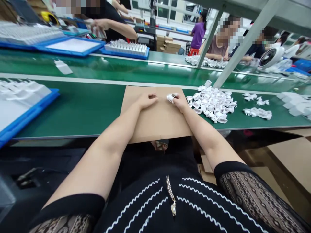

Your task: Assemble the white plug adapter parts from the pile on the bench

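Note:
My left hand (148, 100) rests over a flat piece of brown cardboard (155, 121). Its fingers are loosely curled, with a gap between thumb and fingers and nothing visible in them. A small white plastic part (171, 97) is pinched in my right hand (180, 103), above the right side of the cardboard. Just right of that hand lies a heap of similar white plastic parts (212, 102). The cardboard lies on the green work surface (89, 111) and reaches past its front edge.
Blue trays with white parts stand at left (31, 108) and across the line (125, 50). One loose white piece (63, 67) lies on the green belt. Several white parts (258, 113) are at right. A slanted metal post (245, 45) rises beyond the heap. Co-workers sit opposite.

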{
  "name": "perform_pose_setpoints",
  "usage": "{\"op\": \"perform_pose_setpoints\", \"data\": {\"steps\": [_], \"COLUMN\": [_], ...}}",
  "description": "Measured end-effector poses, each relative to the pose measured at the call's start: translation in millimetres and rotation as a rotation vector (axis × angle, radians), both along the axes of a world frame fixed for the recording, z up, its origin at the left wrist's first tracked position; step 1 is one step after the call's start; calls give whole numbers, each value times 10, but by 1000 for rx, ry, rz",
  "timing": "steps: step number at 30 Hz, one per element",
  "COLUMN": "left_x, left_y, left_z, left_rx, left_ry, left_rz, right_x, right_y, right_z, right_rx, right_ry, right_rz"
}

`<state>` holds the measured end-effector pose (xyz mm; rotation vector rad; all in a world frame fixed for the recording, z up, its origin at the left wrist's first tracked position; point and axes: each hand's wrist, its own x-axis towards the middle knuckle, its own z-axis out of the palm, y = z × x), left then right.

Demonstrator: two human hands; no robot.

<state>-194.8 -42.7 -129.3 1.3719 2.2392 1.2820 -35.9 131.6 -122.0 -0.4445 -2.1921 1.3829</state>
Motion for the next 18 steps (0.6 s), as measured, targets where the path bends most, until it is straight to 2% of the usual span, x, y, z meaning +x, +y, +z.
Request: {"op": "perform_pose_setpoints", "data": {"steps": [5, 9, 14, 18], "left_x": [7, 18, 23, 21], "left_y": [5, 13, 7, 31], "left_z": [11, 32, 42, 28], "left_rx": [24, 19, 17, 25], "left_ry": [-21, -22, 1, 9], "left_rz": [-3, 13, 31, 46], "right_x": [46, 64, 32, 36], "right_y": [-37, -7, 53, 61], "right_z": [41, -1, -60, -39], "right_rx": [-118, -171, -195, -192], "right_ry": [2, -20, -76, -110], "right_rz": [-36, -29, 23, 29]}}
